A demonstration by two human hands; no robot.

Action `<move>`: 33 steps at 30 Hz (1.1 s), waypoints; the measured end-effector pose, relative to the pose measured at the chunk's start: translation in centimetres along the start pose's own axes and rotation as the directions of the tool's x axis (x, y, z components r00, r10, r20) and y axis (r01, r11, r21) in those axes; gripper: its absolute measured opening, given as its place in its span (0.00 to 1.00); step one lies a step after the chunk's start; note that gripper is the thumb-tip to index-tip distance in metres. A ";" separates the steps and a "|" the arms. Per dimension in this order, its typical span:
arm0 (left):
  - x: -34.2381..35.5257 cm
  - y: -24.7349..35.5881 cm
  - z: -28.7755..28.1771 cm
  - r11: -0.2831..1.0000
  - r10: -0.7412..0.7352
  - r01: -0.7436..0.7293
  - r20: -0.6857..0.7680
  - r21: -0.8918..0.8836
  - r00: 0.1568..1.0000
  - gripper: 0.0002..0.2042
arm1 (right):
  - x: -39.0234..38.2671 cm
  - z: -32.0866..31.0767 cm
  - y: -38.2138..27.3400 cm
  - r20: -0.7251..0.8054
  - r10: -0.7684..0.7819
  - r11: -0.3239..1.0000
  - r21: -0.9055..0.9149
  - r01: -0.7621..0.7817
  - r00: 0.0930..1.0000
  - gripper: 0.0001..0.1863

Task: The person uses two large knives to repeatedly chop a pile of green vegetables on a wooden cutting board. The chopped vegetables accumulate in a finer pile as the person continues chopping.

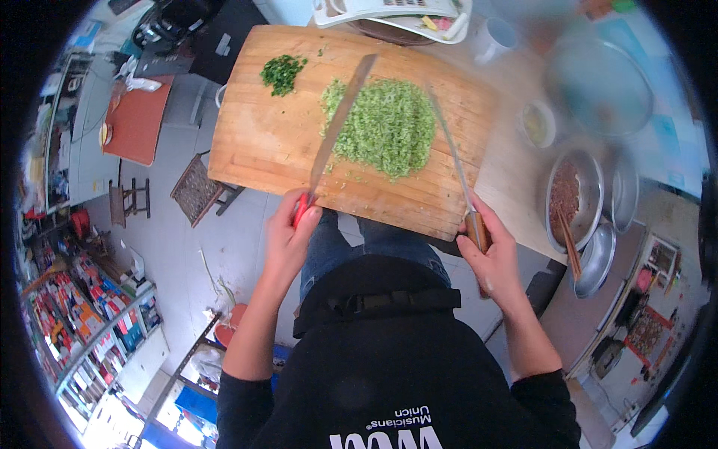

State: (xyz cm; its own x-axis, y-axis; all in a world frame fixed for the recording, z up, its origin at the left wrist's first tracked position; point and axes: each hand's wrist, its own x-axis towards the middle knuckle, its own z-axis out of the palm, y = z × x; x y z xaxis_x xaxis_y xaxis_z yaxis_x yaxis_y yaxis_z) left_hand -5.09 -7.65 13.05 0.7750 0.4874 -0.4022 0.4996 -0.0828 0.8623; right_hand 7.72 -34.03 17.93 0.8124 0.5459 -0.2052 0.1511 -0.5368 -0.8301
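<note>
My left hand (pixel 290 230) is closed around the red handle of a knife (pixel 344 112), whose broad blade angles up over the board and the pile's left edge. In my right hand (pixel 490 251) is a second knife (pixel 453 146) with a wooden handle; its blade is seen nearly edge-on, just right of the pile. Between the blades lies a wide mound of finely chopped pale green vegetable (pixel 393 123). A small heap of dark green chopped leaves (pixel 282 74) sits at the far left of the wooden cutting board (pixel 258 142). Both hands are at the board's near edge.
Right of the board, a metal bowl (pixel 594 196) holds brown mince, with chopsticks (pixel 568 243) leaning out. Another metal bowl (pixel 603 262), a small bowl (pixel 552 126) and a white mug (pixel 493 41) stand nearby. A white basket (pixel 359 11) sits behind the board.
</note>
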 end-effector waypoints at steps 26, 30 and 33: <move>-3.0 7.6 0.2 0.797 0.091 -0.403 0.571 0.450 0.816 0.19 | 2.0 -2.0 0.6 0.472 -0.278 0.609 -0.587 0.534 0.836 0.13; -2.2 7.9 -0.5 0.793 0.061 -0.410 0.610 0.451 0.790 0.19 | 1.9 -2.6 0.4 0.538 -0.162 0.633 -0.586 0.505 0.827 0.12; -1.1 8.5 -1.4 0.792 0.026 -0.411 0.649 0.451 0.761 0.19 | 1.9 -2.9 0.0 0.489 -0.275 0.631 -0.558 0.540 0.827 0.11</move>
State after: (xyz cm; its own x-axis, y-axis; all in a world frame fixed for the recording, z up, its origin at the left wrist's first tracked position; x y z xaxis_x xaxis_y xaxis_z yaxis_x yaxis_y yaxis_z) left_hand -2.26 -7.72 21.27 0.8535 -0.1950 -0.4833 0.2513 -0.6584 0.7095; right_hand 10.85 -34.87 19.00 0.3550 0.9143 -0.1951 0.8476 -0.4028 -0.3453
